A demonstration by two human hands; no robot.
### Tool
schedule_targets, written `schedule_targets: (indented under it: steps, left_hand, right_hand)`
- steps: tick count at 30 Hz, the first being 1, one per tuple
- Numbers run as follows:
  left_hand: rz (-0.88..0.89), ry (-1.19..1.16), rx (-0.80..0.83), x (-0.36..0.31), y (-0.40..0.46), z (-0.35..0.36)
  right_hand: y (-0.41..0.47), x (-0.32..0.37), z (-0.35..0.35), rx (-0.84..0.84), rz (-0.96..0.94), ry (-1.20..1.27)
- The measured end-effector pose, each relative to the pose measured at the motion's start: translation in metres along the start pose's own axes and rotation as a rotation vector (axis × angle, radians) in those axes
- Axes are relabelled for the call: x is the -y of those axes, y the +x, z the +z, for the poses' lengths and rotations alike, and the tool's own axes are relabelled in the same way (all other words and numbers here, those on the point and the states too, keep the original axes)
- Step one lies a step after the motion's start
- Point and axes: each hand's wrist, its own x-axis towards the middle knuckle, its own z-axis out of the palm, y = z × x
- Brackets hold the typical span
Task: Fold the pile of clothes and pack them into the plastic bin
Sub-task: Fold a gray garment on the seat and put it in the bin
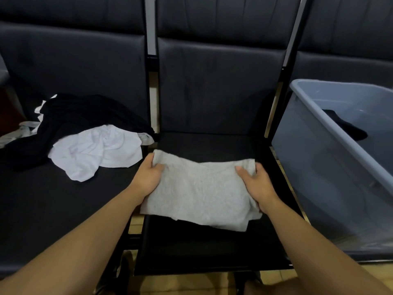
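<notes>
Grey garment: a light grey folded cloth [202, 188] lies across the middle seat [212, 248] of a row of dark padded chairs, its near edge hanging a little unevenly toward the front of the seat.
Left hand: the left hand [148, 175] grips the cloth's left far corner, fingers curled over the top edge and thumb tucked onto the fabric.
Right hand: the right hand [258, 184] holds the cloth's right side, thumb lying on top and fingers wrapped under the edge (the fingertips themselves are hidden by the fabric).
Forearms: both bare forearms reach in from the bottom of the view, one on each side of the cloth.
Pile of clothes: on the seat to the left [53, 209], well apart from the hands, sits an unfolded heap; a crumpled white garment [95, 150] lies at its front, partly over a black garment [80, 116], with a pale strip of cloth [27, 126] showing at the heap's far left.
Plastic bin: a translucent grey-blue plastic bin [331, 124] stands on the seat to the right, just beside the middle seat, its open top facing up.
Bin contents: a dark item [348, 128] lies low inside the bin (its shape is too dim to tell whether it is folded).
Backrests: dark chair backs [219, 86] rise behind all three seats.
Floor: yellowish floor [191, 284] shows below the seat fronts.
</notes>
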Motion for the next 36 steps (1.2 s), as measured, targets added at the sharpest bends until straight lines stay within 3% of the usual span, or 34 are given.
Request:
schedule_targets:
  steps: [3, 5, 7, 8, 10, 12, 14, 16, 23, 27, 31, 34, 36]
  left_hand:
    - [-0.138, 0.187, 0.064, 0.022, 0.006, 0.002]
    - [-0.167, 0.477, 0.029, 0.029, 0.009, 0.004]
    - [-0.014, 0.763, -0.115, 0.027, 0.004, 0.010]
    - [0.103, 0.801, -0.141, 0.023, -0.001, 0.014]
    - [0.217, 0.742, 0.012, 0.010, -0.013, 0.025]
    - [0.186, 0.740, 0.328, 0.007, -0.027, 0.040]
    - [0.148, 0.847, 0.582, 0.008, -0.039, 0.052]
    - [0.132, 0.976, 0.672, 0.009, -0.044, 0.059]
    - [0.235, 1.323, 0.539, 0.011, -0.027, 0.058]
    - [0.154, 1.108, 0.459, 0.021, -0.011, 0.052]
    - [0.055, 1.010, 0.053, 0.020, -0.005, 0.051]
    - [-0.092, 0.905, 0.025, 0.020, -0.002, 0.055]
    - [-0.126, 0.807, 0.020, 0.024, -0.001, 0.064]
  right_hand:
    - [0.007, -0.028, 0.001, 0.007, 0.151, -0.248]
    - [0.009, -0.032, -0.002, -0.047, 0.148, -0.466]
    - [0.008, -0.028, -0.003, -0.129, 0.026, -0.677]
    - [0.006, -0.022, -0.002, -0.146, -0.089, -0.733]
    - [0.005, -0.010, 0.004, -0.035, -0.337, -0.794]
    - [0.001, -0.004, 0.011, 0.260, -0.480, -0.898]
    - [-0.006, -0.005, 0.018, 0.521, -0.479, -0.983]
    - [-0.011, -0.005, 0.022, 0.613, -0.381, -1.011]
    - [-0.036, 0.009, 0.035, 0.607, -0.071, -1.173]
    - [-0.041, 0.015, 0.036, 0.618, 0.058, -0.982]
    - [-0.016, -0.003, 0.032, 0.238, 0.254, -0.751]
    - [-0.012, -0.016, 0.037, 0.160, 0.392, -0.543]
    - [-0.010, -0.021, 0.041, 0.164, 0.373, -0.634]
